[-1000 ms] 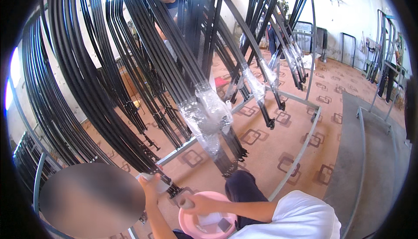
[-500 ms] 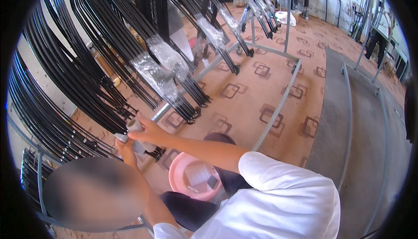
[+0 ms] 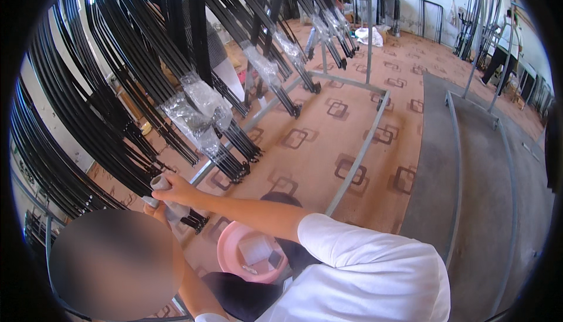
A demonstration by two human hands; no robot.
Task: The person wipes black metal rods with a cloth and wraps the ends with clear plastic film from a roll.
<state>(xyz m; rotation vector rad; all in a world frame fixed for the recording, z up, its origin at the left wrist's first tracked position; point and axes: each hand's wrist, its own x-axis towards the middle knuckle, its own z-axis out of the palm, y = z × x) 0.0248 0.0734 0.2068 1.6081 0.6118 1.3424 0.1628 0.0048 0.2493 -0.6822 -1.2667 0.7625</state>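
My right hand (image 3: 176, 189) is closed around a roll of clear plastic film (image 3: 158, 183), its hollow brown core end facing up. Just below and left, my left hand (image 3: 156, 212) is curled at the lower part of a bundle of black tubes (image 3: 130, 172). A small pale piece (image 3: 150, 201) shows at its fingers; I cannot tell what it is. Clear film covers the bundle near both hands, and dark tube ends (image 3: 194, 222) stick out below. A blurred oval hides part of my left forearm.
A pink basin (image 3: 226, 250) with pale and dark items stands between my knees. More black tubes (image 3: 50, 134) hang at left; others, film-wrapped (image 3: 202, 102), hang ahead. A grey metal frame (image 3: 352, 172) crosses the patterned floor. One person (image 3: 503, 46) stands far right.
The whole view has shifted, so hands, tubes and basin appear lower and further left. Both hands keep their hold at the bundle, the film roll still in my right hand.
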